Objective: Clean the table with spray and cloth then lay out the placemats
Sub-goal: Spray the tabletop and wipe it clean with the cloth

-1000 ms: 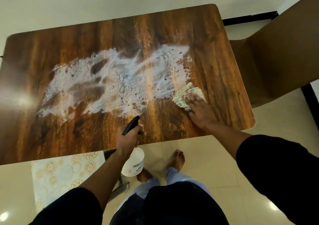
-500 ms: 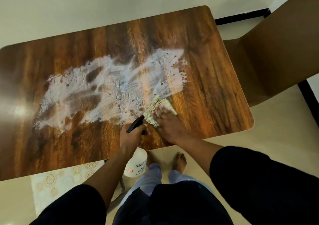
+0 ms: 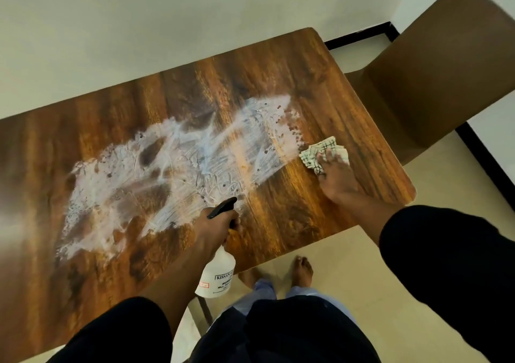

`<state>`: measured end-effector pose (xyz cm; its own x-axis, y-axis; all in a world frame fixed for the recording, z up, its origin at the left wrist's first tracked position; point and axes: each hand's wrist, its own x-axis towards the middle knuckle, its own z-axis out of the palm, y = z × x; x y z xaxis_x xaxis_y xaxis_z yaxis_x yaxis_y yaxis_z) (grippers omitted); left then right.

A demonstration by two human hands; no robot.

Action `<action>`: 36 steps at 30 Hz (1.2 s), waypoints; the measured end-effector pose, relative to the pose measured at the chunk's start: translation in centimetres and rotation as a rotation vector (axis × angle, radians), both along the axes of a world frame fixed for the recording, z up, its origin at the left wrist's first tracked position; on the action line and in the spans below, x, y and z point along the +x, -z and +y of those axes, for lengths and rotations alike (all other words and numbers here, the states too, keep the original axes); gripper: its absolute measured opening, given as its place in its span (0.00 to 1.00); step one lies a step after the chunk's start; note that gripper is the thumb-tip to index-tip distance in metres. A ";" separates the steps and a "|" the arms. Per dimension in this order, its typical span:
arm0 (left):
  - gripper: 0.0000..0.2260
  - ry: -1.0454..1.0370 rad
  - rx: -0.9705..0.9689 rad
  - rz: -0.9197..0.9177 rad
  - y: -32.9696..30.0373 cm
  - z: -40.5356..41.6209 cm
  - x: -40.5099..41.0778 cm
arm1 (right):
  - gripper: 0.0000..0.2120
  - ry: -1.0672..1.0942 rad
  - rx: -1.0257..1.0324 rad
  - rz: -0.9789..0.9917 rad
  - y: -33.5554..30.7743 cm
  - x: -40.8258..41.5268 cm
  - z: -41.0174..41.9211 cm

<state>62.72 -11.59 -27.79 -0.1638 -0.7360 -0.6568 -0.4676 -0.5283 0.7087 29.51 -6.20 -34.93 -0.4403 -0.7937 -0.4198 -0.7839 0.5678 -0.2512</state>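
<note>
A wooden table (image 3: 328,89) carries a wide white smear of spray foam (image 3: 172,167) across its middle. My right hand (image 3: 335,177) presses a checked white cloth (image 3: 315,155) flat on the table at the smear's right end, fingers spread over it. My left hand (image 3: 214,229) grips the black trigger head of a white spray bottle (image 3: 218,275), which hangs down over the table's near edge. No placemat can be made out in the current view.
A brown chair (image 3: 434,70) stands close to the table's right side. A white wall runs behind the table. My bare feet (image 3: 302,268) stand on the pale tiled floor just under the near edge.
My right hand slid the cloth left to beside the spray bottle, then back right to the smear's right end. The left hand stayed on the bottle.
</note>
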 end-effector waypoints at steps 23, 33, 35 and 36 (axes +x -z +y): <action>0.10 -0.048 -0.024 -0.060 0.8 -5.7 -3.4 | 0.26 -0.272 -0.174 -0.062 1.2 3.6 0.4; 0.10 -0.255 -0.017 -0.034 0.6 -5.3 -7.2 | 0.31 0.105 -0.094 -0.036 1.3 -1.6 -5.5; 0.08 -0.287 -0.015 -0.044 0.7 -5.4 -7.9 | 0.31 0.075 -0.115 -0.011 1.6 -1.1 -6.3; 0.07 -0.309 -0.015 -0.051 0.7 -5.4 -8.1 | 0.31 0.044 -0.116 0.000 1.7 -0.9 -6.8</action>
